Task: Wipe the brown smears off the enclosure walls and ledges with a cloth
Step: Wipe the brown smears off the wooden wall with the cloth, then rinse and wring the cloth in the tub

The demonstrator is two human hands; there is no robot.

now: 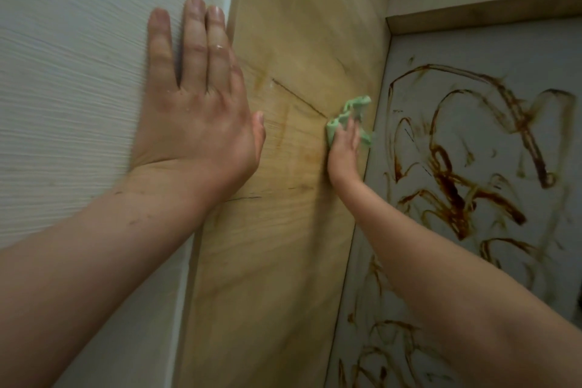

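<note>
Head camera: green cloth pressed on the wood wall

I see both bare arms reach forward from the bottom of my screen. My left hand point(195, 110) lies flat and open. Its fingers are straight and point up. The fingers and palm rest on the white wall point(78, 72). The thumb lies over the edge, on the wood wall point(299, 41) next to it.

My right hand point(343, 151) is farther away and looks smaller. Its fingers are bent around a green cloth point(349, 116) and press it on the wood wall. The cloth is all scrunched up. Bits of it poke out above and beside the fingers. It sits near the right edge of the wood, just beside the corner where the grey wall point(535, 50) begins.

The wood has pale yellow-brown streaks point(308, 154) to the left of my right hand. It also has a few thin dark lines point(299, 98) between my two hands.

The grey wall is covered in thick brown smears point(456, 173). They loop and curl from the middle down to the bottom of the picture. My right forearm hides some of the low ones. The cloth does not touch them.

A wood ledge point(472, 14) runs across the top of the grey wall. The picture is a bit blurry at the edges.
</note>
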